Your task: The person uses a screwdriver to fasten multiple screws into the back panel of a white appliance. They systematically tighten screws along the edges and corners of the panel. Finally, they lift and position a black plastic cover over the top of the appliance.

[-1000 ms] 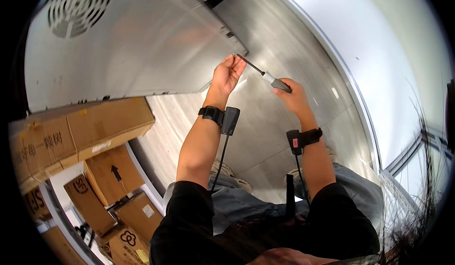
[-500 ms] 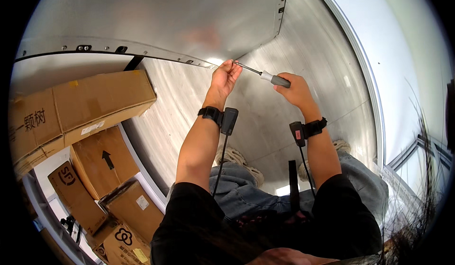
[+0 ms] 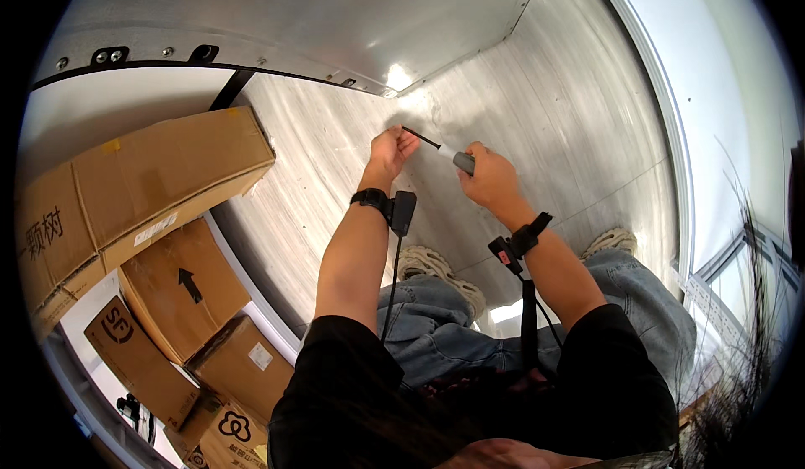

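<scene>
My right hand (image 3: 490, 177) is closed round the grey handle of a screwdriver (image 3: 453, 155). Its dark shaft points up and left, toward the fingertips of my left hand (image 3: 391, 150). Those left fingers are pinched together at the shaft's tip; whatever small thing may be between them cannot be made out. Both hands are above the floor, a little nearer to me than the bottom corner of a large grey metal panel (image 3: 293, 25). Screws and dark slotted fittings line the panel's edge.
Cardboard boxes (image 3: 172, 180) are stacked on the left. A white wall or door panel (image 3: 671, 50) with a metal frame rises at the right. My shoes stand on the wood-look floor (image 3: 327, 146). Cords run from black devices strapped to both wrists.
Both hands have come away from the panel's lower edge with the screwdriver, a little toward me. My right hand has also shifted left, and my view of the panel has shifted.
</scene>
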A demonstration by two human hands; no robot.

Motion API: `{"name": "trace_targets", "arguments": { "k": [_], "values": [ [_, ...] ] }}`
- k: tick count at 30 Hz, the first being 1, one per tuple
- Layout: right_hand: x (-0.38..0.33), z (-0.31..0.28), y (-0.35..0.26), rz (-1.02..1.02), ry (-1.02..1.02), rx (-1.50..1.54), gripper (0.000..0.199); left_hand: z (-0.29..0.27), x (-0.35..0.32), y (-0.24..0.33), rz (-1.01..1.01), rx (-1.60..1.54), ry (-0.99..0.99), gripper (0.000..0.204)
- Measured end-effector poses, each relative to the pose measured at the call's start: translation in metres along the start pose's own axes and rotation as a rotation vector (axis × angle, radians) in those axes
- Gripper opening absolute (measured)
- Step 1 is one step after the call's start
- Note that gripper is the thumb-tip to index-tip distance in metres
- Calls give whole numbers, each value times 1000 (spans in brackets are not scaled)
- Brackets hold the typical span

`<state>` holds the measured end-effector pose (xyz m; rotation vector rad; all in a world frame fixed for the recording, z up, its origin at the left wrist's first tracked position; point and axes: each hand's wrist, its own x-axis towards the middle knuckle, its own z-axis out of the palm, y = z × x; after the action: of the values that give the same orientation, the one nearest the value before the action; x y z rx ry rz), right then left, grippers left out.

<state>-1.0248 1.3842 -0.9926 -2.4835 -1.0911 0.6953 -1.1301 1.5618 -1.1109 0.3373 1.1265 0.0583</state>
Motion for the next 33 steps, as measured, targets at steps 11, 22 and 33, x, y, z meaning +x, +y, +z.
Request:
{"name": "trace_targets", "arguments": {
  "k": [11,22,33],
  "values": [
    [72,107,23,166,-50,242,36,13,110,45,68,-172,48,16],
    [96,134,48,277,-137,321,33,16,152,40,116,-160,92,15],
    [100,141,46,302,-49,447,31,16,160,39,99,-192,106,14]
  ]
}}
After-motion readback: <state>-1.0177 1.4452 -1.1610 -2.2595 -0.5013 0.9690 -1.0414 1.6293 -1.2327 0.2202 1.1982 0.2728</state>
